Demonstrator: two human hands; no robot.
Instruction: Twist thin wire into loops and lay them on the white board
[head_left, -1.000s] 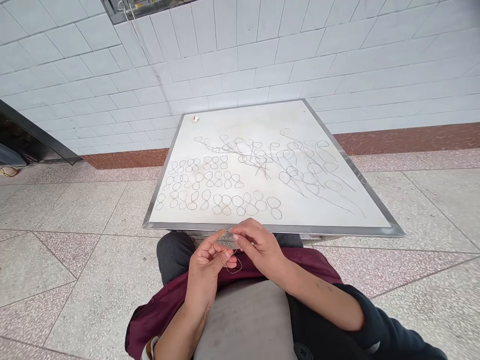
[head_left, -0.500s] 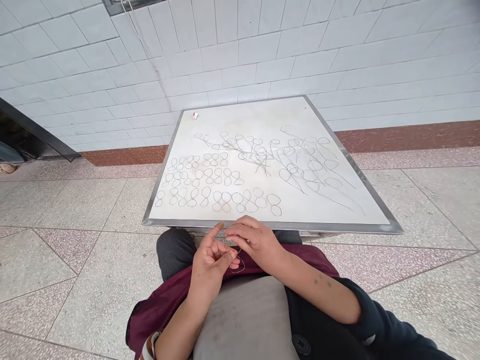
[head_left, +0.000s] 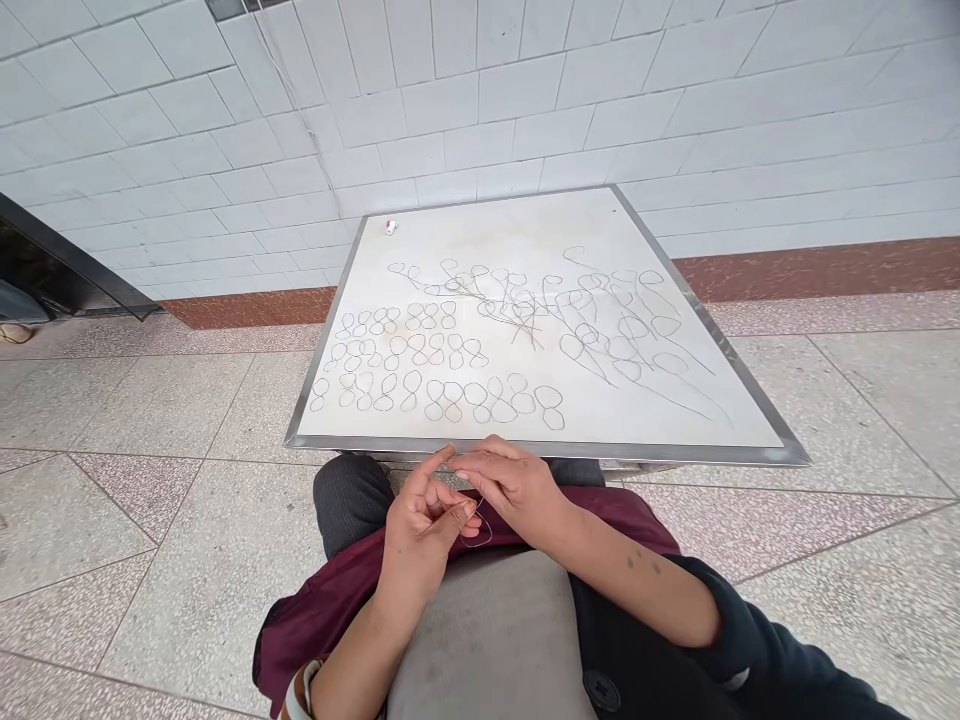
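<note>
Just in front of the table edge, my left hand [head_left: 426, 520] pinches a thin wire [head_left: 489, 532] between thumb and fingers, its index finger stretched out. The wire's loop hangs below the fingertips, over the maroon cloth on my lap. My right hand [head_left: 517, 490] is close against it from the right, fingers together and bent over the same wire, which runs up beneath them; its fingertips are partly hidden. On the white table [head_left: 480, 215] beyond lie rows of wire figure-eights [head_left: 450, 400] at the left and a loose spread of looped wires with long tails [head_left: 637, 330] at the right.
A small white and red object [head_left: 391, 228] sits near the table's far left corner. The metal rim [head_left: 555, 450] runs along the near edge, close to my hands. Behind stands a white tiled wall [head_left: 517, 110]; speckled floor [head_left: 180, 530] surrounds the table.
Both hands stay almost in place, the right fingers lying slightly flatter and nearer the left index finger. The view has shifted slightly; the wires on the table lie as before.
</note>
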